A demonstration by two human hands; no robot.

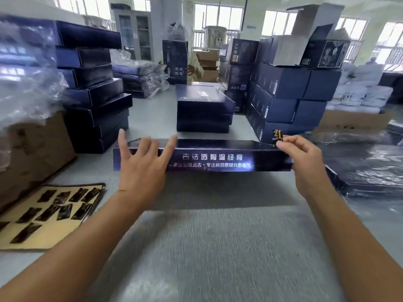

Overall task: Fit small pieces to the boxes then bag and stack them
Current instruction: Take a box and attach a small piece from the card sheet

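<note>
A long flat dark blue box (218, 159) with white lettering on its front side floats level above the grey floor. My left hand (141, 168) has its fingers spread straight against the box's front left part. My right hand (303, 158) is at the box's right end and pinches a small gold and black piece (277, 135) just above the box's top right corner. Whether the right hand also supports the box is hidden.
A tan sheet (50, 216) with several small dark pieces lies at lower left. Stacks of dark blue boxes stand at left (96, 88), centre (205, 110) and right (287, 83). Plastic-wrapped boxes (370, 171) lie at right. A person (196, 66) stands far behind.
</note>
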